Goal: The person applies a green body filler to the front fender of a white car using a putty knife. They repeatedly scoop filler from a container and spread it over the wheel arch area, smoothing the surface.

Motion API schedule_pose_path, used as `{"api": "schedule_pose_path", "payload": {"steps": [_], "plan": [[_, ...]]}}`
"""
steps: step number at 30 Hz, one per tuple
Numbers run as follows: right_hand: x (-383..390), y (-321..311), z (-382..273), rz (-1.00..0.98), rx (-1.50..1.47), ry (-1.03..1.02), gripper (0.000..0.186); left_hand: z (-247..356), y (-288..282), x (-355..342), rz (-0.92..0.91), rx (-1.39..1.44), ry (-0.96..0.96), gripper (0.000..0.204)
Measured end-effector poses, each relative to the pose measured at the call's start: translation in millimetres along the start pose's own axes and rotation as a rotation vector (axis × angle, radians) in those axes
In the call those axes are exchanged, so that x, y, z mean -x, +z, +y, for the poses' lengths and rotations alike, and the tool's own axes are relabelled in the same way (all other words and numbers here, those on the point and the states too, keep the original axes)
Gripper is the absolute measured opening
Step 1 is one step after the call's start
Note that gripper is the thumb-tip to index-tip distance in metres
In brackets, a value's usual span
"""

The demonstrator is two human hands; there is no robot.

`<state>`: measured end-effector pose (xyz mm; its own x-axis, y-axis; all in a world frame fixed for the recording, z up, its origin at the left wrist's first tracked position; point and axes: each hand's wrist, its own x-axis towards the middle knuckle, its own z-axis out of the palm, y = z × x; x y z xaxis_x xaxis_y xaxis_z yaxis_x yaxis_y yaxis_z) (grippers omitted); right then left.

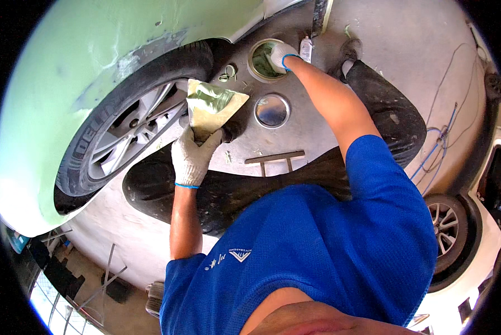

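Observation:
My left hand [192, 159], in a white knit glove with a blue cuff, grips the lower end of a pale putty board [225, 114]. A smear of green putty [214, 97] lies across the board's upper part. My right hand [284, 57], gloved the same way, reaches over the right rim of a round can [252, 66] with green putty inside. Its fingers look curled, and whatever they hold is hidden. A round shiny lid [271, 110] lies on the floor just below the can.
A light green car body [55, 72] with sanded patches and its wheel [133, 123] stand close on the left. A white bottle [305, 49] is beside the can. A small wooden-looking frame [275, 158] sits before my legs. Cables [443, 137] and another car's wheel [447, 231] are at right.

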<state>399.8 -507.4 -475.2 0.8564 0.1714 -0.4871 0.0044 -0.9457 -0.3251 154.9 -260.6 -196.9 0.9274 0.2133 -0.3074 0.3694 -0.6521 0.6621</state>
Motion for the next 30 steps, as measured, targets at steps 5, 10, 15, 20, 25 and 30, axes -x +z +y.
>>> {"api": "schedule_pose_path", "payload": {"steps": [5, 10, 15, 20, 25, 30], "plan": [[-62.3, 73.6, 56.1, -0.075, -0.095, -0.054, 0.032, 4.7, -2.1, -9.9, -0.033, -0.022, 0.013, 0.044], [-42.9, 78.0, 89.9, -0.132, -0.469, -0.092, 0.023, 8.2, -1.9, -19.7, -0.064, -0.08, 0.06, 0.043], [47.7, 30.7, 56.4, 0.11, 0.008, -0.333, 0.018, 2.8, -0.7, -4.2, -0.011, -0.054, 0.09, 0.042], [72.9, 29.2, 38.5, 0.2, -1.472, 0.479, 0.013, 12.3, -5.2, 1.6, -0.019, 0.014, 0.125, 0.038], [100.4, 1.1, 46.1, 0.608, -0.432, -0.049, 0.022, 7.4, -4.7, 7.6, 0.027, 0.026, 0.182, 0.038], [157.0, -71.3, 23.3, 0.616, 0.005, -0.419, 0.025, -2.4, -2.7, 13.2, 0.072, 0.035, 0.228, 0.041]]}}
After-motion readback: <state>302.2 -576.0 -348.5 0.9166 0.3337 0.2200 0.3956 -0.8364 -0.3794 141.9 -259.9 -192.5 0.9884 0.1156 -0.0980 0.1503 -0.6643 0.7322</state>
